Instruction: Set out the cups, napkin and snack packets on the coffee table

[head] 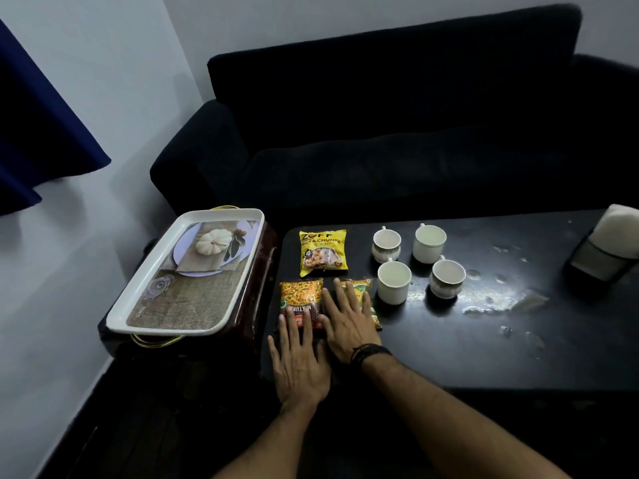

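Observation:
Several white cups (394, 281) stand in a loose square on the black coffee table (484, 333). A yellow soya chunks packet (323, 253) lies left of them. Nearer me lie an orange mixture packet (300, 295) and a yellow-green packet (363, 288). My left hand (299, 361) rests flat, fingers spread, with its fingertips on the mixture packet's near edge. My right hand (347, 319) lies flat with fingers spread over the yellow-green packet. Neither hand grips anything. A white napkin in a dark holder (603, 252) stands at the table's far right.
A white tray (138, 305) with a printed pumpkin picture sits on a dark red side stand left of the table. A black sofa (397, 133) runs behind the table. Wet patches (501, 299) shine on the tabletop right of the cups.

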Demonstrator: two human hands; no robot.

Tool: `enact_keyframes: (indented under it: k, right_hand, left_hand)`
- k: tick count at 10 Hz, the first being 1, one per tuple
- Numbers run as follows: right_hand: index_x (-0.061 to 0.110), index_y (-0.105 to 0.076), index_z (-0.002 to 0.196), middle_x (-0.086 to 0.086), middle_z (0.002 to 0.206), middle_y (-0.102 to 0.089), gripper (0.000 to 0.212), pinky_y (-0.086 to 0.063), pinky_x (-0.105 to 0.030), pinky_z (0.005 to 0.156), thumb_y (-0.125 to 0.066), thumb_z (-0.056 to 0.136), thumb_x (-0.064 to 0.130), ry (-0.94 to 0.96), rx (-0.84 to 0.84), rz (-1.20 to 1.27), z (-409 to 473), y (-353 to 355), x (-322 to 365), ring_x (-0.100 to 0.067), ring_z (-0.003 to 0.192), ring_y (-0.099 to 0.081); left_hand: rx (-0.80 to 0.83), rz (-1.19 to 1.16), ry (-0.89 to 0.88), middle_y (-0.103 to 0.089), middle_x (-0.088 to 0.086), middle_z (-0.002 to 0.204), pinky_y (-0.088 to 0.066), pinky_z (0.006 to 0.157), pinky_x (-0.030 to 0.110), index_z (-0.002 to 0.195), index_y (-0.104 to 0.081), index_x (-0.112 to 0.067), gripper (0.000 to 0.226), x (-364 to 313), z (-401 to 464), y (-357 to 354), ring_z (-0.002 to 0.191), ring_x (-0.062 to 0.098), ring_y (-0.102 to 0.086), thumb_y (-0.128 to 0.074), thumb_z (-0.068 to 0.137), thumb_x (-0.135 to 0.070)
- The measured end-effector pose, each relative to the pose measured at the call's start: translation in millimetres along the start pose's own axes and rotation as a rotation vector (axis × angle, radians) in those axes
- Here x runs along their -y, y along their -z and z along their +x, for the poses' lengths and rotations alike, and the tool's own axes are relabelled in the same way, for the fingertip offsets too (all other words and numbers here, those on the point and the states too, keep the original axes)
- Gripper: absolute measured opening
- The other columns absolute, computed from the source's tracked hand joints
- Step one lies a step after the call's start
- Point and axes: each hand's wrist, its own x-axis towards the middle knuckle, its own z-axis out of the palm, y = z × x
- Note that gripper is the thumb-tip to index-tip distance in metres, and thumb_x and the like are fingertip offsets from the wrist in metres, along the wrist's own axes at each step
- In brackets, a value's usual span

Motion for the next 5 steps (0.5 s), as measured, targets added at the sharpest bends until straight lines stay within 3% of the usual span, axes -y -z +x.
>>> enact_keyframes:
  k: [1, 2, 5]
  right_hand:
    - [0.026, 0.002, 0.156, -0.005, 0.162, 0.019, 0.061, 0.014, -0.052, 0.118, -0.014, 0.102, 0.049, 0.028, -0.04, 0.014, -8.8, 18.0, -1.2, -0.026, 0.15, 0.018]
    - [0.026, -0.001, 0.156, -0.004, 0.161, 0.019, 0.061, 0.014, -0.053, 0.118, -0.013, 0.101, 0.051, 0.026, -0.067, 0.006, -12.6, 43.6, -14.8, -0.025, 0.151, 0.015]
    - [0.024, -0.017, 0.155, -0.004, 0.166, 0.001, 0.062, 0.007, -0.059, 0.118, -0.019, 0.101, 0.054, -0.176, -0.076, 0.016, -54.3, 141.6, -77.6, -0.024, 0.153, 0.003]
  left_hand:
    - [0.039, 0.004, -0.009, 0.026, 0.007, 0.16, 0.008, 0.122, 0.047, 0.154, 0.015, -0.026, 0.069, -0.7, -3.7, 8.8, 0.149, 0.025, 0.02, -0.002, 0.094, -0.057]
    - [0.081, 0.0, -0.02, 0.028, 0.007, 0.159, 0.011, 0.121, 0.046, 0.153, 0.016, -0.025, 0.072, -4.4, -7.9, 19.2, 0.148, 0.025, 0.023, -0.004, 0.094, -0.06]
    - [0.13, -0.115, -0.253, 0.012, 0.003, 0.164, 0.005, 0.12, 0.045, 0.156, 0.002, -0.024, 0.075, -59.4, 12.2, 113.3, 0.151, 0.022, 0.015, -0.024, 0.097, -0.061]
